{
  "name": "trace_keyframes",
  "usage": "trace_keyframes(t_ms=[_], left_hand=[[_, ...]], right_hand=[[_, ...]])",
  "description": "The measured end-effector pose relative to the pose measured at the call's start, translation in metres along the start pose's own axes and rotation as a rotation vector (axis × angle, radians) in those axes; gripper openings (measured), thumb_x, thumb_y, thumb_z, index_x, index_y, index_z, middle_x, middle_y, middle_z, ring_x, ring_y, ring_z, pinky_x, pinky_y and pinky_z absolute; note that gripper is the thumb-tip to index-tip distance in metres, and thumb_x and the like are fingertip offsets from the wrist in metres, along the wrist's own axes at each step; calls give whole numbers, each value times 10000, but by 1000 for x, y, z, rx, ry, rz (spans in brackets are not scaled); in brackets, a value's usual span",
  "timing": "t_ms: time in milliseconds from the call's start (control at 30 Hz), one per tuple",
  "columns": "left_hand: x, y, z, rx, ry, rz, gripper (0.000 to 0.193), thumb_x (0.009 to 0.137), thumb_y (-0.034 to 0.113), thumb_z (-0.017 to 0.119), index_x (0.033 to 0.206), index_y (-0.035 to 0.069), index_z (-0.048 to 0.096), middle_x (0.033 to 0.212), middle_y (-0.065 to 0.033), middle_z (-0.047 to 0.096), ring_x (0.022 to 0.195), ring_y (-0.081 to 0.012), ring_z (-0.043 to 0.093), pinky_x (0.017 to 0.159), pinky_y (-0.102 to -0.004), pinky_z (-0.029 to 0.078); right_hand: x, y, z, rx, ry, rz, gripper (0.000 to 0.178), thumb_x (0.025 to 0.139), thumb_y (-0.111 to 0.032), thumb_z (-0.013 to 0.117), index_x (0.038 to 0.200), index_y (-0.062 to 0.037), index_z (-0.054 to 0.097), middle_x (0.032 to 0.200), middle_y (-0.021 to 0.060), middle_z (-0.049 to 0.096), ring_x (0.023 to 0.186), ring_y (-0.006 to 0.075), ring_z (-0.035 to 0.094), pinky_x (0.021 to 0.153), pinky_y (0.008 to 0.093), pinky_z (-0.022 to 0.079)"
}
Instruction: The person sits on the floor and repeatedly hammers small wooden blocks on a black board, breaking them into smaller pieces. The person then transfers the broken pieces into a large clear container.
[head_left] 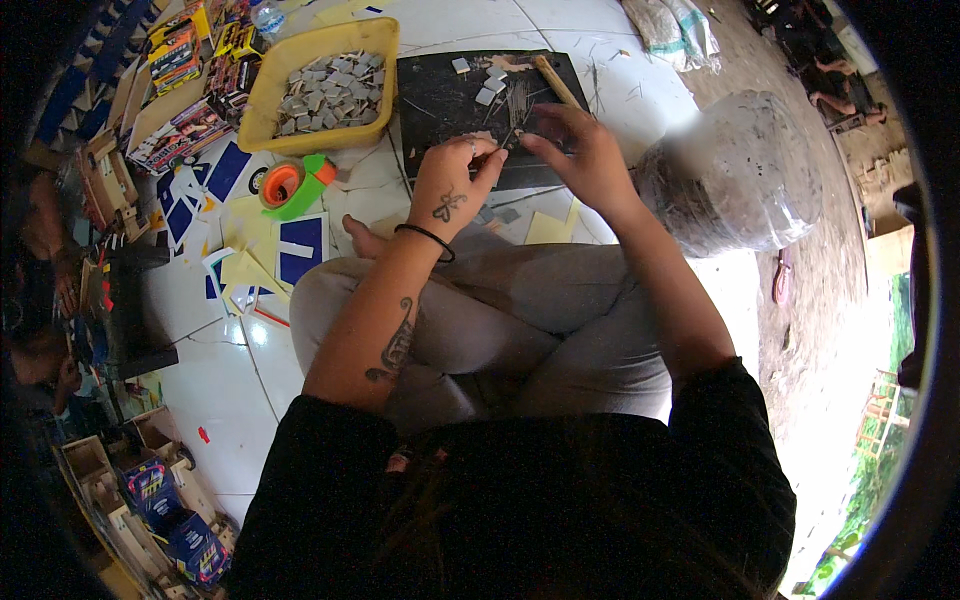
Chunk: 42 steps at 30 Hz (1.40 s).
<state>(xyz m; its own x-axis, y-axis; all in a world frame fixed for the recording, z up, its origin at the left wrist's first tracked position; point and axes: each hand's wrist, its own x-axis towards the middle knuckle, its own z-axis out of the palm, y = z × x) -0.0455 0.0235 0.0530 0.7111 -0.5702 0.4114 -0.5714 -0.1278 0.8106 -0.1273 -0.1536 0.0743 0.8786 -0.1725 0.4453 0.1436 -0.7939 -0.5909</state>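
Over the near part of a black board [425,75], my left hand [455,178] is closed in a pinch, thumb against fingertips. Close beside it, my right hand [582,158] brings thumb and forefinger together, its other fingers partly bent. Something small and thin is between the fingertips of the two hands, too small to name. Small grey square pieces [487,97] lie on the board, next to a bunch of thin wire-like strips [518,103]. A wooden handle [557,80] rests at the board's right side.
A yellow basin [388,95] full of grey pieces stands left of the board. Nearer are an orange and green tape dispenser [310,190] and blue and yellow paper scraps [300,250]. A large plastic-wrapped bundle [735,175] stands right. A co-worker's hand [65,285] shows far left.
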Motion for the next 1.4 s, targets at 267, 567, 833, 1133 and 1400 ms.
trace_keyframes(t_ms=[267, 567, 833, 1133, 1400], left_hand=[[0, -14, 9, -388, -37, -279, 216, 886, 201, 565, 870, -4, 634, 756, -108, 641, 655, -182, 626, 603, -298, 473], [5, -15, 13, -382, -127, -256, 287, 951, 208, 447, 799, 19, 601, 561, -21, 530, 509, -97, 506, 498, -262, 408], [5, -17, 12, -327, -192, -217, 326, 957, 246, 443, 775, 27, 603, 543, -5, 495, 496, -87, 469, 489, -261, 382], [6, -12, 3, -420, -287, -205, 322, 954, 247, 460, 765, 28, 602, 558, 25, 471, 516, -57, 424, 486, -233, 347], [9, -18, 0, -443, -374, -171, 284, 947, 224, 476, 809, 15, 609, 579, 16, 506, 531, -60, 439, 498, -228, 360]], right_hand=[[23, -20, 37, 600, -5, 276, 151, 823, -122, 658, 856, 25, 674, 748, 64, 669, 658, 85, 576, 632, 243, 471], [23, -14, 25, 640, 17, 447, 194, 825, -180, 677, 832, 14, 682, 693, 43, 649, 644, 77, 557, 619, 228, 455], [24, -18, 21, 578, -28, 473, 263, 834, -236, 672, 793, 24, 671, 666, 34, 629, 607, 64, 527, 570, 221, 426], [26, -21, 9, 712, -139, 529, 290, 878, -271, 619, 758, -11, 655, 618, 5, 577, 553, 67, 497, 518, 217, 388], [24, -18, 8, 737, -139, 518, 259, 882, -244, 615, 774, -12, 658, 624, 0, 583, 553, 72, 498, 526, 215, 390]])
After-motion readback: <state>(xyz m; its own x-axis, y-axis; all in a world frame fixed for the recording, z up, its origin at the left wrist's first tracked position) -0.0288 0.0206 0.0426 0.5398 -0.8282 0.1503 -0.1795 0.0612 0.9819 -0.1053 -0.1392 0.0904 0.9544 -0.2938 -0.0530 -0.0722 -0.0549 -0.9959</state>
